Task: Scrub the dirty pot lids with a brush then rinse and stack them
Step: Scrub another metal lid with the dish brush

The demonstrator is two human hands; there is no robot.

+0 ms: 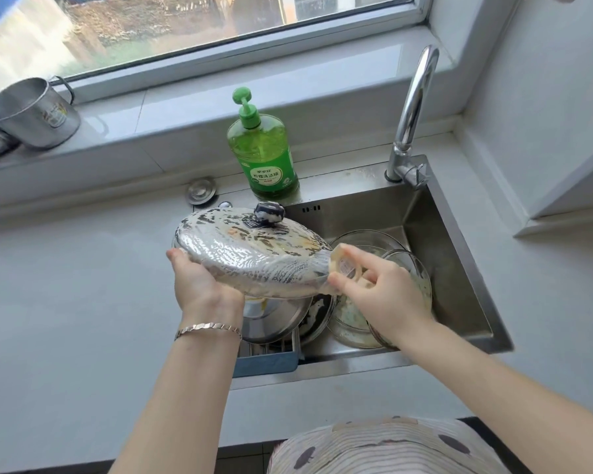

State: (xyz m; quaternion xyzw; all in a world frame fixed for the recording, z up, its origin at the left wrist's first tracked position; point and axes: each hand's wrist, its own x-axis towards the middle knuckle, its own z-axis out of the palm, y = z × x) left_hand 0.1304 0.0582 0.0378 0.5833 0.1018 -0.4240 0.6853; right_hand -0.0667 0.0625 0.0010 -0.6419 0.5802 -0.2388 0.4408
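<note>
Grey tabletop point(83, 285) extends left of the left grip point(199, 285), which grasps the soapy lid point(250, 251) by its near rim above the sink point(442, 241). Right grip point(380, 295) clasps a brush point(343, 265) against the lid's right edge. Other lids point(363, 239) lie beneath both grips. Sink wall stands near, right of the right grip; soap bottle point(264, 155) beyond.

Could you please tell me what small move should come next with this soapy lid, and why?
Probably draw the brush across the lid toward its knob: the right hand holds it at the right rim, the left hand grips the left rim, and yellowish marks show near the knob.
</note>
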